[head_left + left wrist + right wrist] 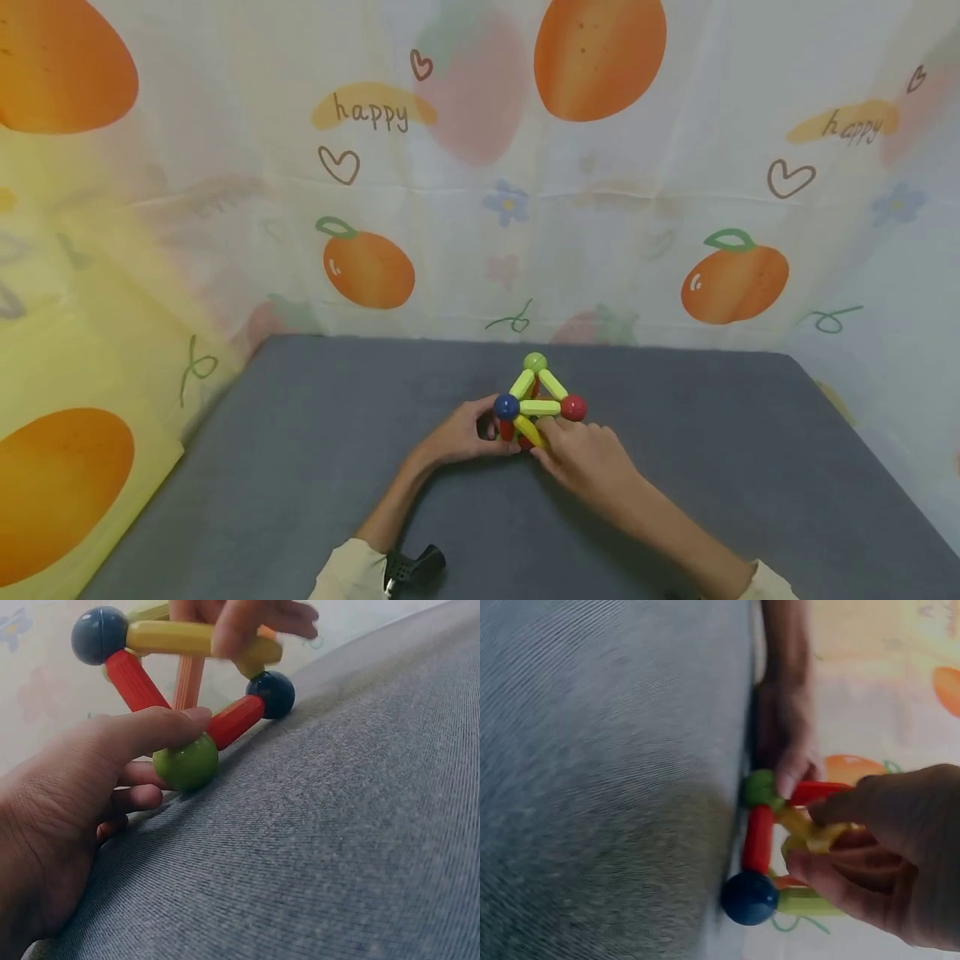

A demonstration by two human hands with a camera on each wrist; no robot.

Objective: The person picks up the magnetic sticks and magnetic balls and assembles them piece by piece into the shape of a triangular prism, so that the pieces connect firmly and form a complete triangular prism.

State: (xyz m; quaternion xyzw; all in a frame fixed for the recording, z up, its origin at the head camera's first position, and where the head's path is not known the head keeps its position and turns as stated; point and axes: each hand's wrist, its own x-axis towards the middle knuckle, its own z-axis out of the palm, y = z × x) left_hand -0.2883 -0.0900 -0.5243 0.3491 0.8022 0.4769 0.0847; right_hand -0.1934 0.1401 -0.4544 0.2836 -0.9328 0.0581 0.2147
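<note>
A frame of magnetic rods and balls stands on the table, with a light green ball [535,362] on top and a blue ball [507,407] and a red ball [573,407] lower down. My left hand [459,433] holds its near left base corner, the thumb lying against a green ball [187,763] where red rods [238,721] meet. With thumb and fingers, my right hand [592,458] pinches a yellow rod [169,637] that slants down from the upper blue ball. A dark blue ball [750,898] touches the table at another corner. Fingers partly hide the rod's lower end.
The grey cloth-covered table [300,500] stretches out on all sides of the frame. Behind it hangs a curtain [465,208] printed with oranges. A black strap device [412,567] sits at the left wrist.
</note>
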